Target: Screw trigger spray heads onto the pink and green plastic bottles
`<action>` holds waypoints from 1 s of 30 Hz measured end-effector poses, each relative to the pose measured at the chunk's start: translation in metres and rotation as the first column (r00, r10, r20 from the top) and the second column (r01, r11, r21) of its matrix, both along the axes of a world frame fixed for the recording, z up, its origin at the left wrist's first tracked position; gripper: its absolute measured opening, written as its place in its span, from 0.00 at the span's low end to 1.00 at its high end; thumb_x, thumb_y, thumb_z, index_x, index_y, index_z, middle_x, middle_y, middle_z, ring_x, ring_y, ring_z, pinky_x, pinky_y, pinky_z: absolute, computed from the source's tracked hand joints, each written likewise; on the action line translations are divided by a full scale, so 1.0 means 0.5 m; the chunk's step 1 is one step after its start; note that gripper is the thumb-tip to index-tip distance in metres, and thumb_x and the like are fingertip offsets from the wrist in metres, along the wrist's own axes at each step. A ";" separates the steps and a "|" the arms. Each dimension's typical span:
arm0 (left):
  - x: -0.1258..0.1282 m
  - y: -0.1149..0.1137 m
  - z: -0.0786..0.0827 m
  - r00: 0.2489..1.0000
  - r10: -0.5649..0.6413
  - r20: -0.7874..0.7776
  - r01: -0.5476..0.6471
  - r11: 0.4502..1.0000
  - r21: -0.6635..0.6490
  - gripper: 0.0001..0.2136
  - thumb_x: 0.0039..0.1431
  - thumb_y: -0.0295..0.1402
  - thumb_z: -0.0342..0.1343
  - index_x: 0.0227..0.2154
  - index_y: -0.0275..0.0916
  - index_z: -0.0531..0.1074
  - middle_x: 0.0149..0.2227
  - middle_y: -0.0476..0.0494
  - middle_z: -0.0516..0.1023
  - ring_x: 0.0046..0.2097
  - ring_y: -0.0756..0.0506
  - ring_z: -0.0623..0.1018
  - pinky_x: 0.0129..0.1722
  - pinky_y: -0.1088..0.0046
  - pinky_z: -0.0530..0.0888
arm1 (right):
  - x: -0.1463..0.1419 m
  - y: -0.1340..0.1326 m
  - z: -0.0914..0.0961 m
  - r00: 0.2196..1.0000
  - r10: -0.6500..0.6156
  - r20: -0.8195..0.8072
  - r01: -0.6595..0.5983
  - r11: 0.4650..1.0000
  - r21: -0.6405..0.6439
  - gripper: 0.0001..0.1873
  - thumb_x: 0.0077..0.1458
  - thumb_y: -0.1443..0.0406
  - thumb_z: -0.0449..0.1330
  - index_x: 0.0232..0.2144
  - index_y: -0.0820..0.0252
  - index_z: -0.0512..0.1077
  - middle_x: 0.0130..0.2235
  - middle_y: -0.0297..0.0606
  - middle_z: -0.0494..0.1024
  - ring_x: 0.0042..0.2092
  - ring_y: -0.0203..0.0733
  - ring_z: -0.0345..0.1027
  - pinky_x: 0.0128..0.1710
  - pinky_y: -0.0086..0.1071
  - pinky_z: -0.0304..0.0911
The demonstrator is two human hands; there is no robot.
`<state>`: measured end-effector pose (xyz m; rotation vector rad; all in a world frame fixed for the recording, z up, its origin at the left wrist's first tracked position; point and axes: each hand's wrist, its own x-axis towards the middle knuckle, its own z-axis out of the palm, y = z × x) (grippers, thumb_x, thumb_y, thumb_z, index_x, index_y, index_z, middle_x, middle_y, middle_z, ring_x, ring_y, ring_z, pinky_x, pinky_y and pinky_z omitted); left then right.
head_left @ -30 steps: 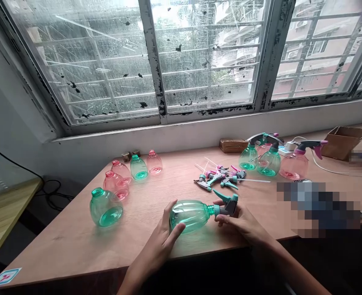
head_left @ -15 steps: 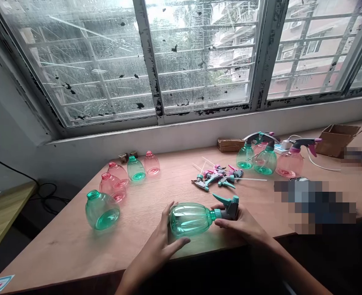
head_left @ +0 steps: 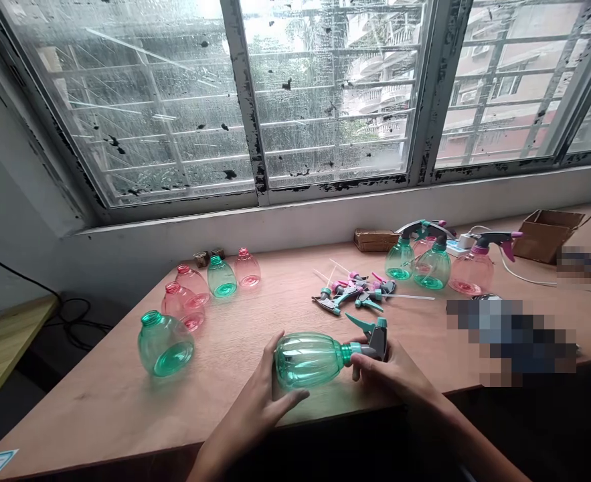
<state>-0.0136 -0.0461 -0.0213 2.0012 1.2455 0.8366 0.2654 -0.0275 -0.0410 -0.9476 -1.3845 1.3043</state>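
A clear green spray bottle (head_left: 308, 361) lies sideways between my hands above the table's front edge, its base to the left. My left hand (head_left: 270, 388) cups the base, thumb along the near side and fingers behind. At the neck, my right hand (head_left: 388, 368) grips the collar of the grey and green trigger sprayer head (head_left: 374, 340), whose green trigger points up and left. The head sits on the bottle's mouth; whether it is fully screwed down I cannot tell. Beyond lies a pile of loose sprayer heads (head_left: 353, 293) with white tubes.
Headless green bottles (head_left: 166, 345) and pink bottles (head_left: 247, 268) stand at left. Bottles with heads (head_left: 432, 264) stand at back right, near a power strip (head_left: 460, 246), an open carton (head_left: 546, 235) and a brown box (head_left: 375, 239). A blurred patch (head_left: 519, 341) covers the right side.
The fingers of my right hand have shifted slightly around the sprayer's collar. My left hand keeps its hold on the bottle. The view has moved a little.
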 end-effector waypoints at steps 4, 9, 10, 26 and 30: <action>-0.001 0.000 0.002 0.999 -0.033 -0.023 0.032 0.999 -0.025 0.40 0.60 0.36 0.63 0.68 0.48 0.43 0.69 0.38 0.54 0.68 0.35 0.59 0.68 0.50 0.56 | 0.002 -0.001 -0.008 0.999 0.029 -0.020 -0.029 1.000 0.007 0.22 0.51 0.53 0.70 0.39 0.64 0.74 0.26 0.36 0.78 0.26 0.40 0.72 0.29 0.34 0.67; 0.002 -0.004 0.011 0.998 -0.048 -0.036 0.046 0.997 -0.056 0.40 0.61 0.36 0.62 0.68 0.48 0.44 0.70 0.39 0.54 0.69 0.36 0.58 0.68 0.54 0.56 | 0.008 -0.001 -0.015 0.996 0.083 -0.027 -0.083 0.997 -0.008 0.22 0.52 0.52 0.70 0.38 0.63 0.72 0.24 0.33 0.76 0.25 0.38 0.69 0.27 0.31 0.63; 0.004 -0.006 0.013 0.998 -0.044 -0.033 0.042 0.997 -0.059 0.39 0.61 0.36 0.62 0.68 0.47 0.44 0.70 0.39 0.54 0.68 0.36 0.59 0.68 0.55 0.57 | 0.009 -0.001 -0.017 0.995 0.092 -0.029 -0.092 0.996 -0.021 0.22 0.52 0.52 0.70 0.39 0.63 0.72 0.23 0.32 0.76 0.25 0.37 0.69 0.27 0.30 0.63; -0.019 -0.002 -0.004 0.988 -0.147 0.054 0.152 0.983 -0.105 0.42 0.62 0.51 0.58 0.70 0.49 0.39 0.72 0.41 0.47 0.71 0.33 0.51 0.70 0.52 0.50 | 0.010 0.010 -0.042 0.986 0.135 -0.092 -0.140 0.989 -0.044 0.20 0.51 0.54 0.71 0.36 0.62 0.71 0.28 0.36 0.80 0.23 0.34 0.70 0.24 0.28 0.64; -0.018 0.000 -0.003 0.993 -0.090 0.080 0.102 0.982 -0.161 0.31 0.70 0.48 0.48 0.69 0.52 0.42 0.72 0.44 0.48 0.71 0.37 0.50 0.70 0.49 0.47 | 0.008 0.009 -0.041 0.988 0.129 -0.081 -0.132 0.991 -0.033 0.20 0.52 0.54 0.71 0.36 0.62 0.70 0.27 0.37 0.81 0.22 0.34 0.71 0.23 0.28 0.65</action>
